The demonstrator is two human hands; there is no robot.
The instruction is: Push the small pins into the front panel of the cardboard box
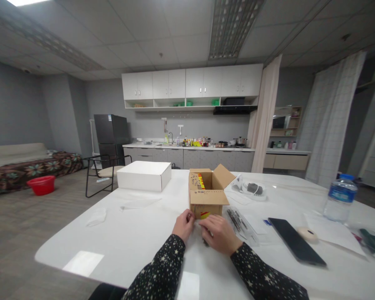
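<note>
My left hand [184, 225] rests at the lower front left corner of an open cardboard box [206, 210], with thumb and fingers pressed together. Whatever it pinches is too small to make out. Just right of it, my right hand [220, 234] is curled in front of the box, palm down, its fingertips pointing at the left hand. A small dark thing shows beneath its fingers; its kind is unclear. The box's top flaps stand open, and red and yellow tape runs along its side. Beside the right hand lies a clear plastic tray [242, 225] with several thin dark metal pieces.
Left of the box stands a white box [143, 177]. A phone [295, 241], a round beige object [306, 234] and a water bottle [340, 198] are on the right. Behind the tray sits a white coil with grey material [254, 190]. Crumpled clear plastic [96, 217] lies at left.
</note>
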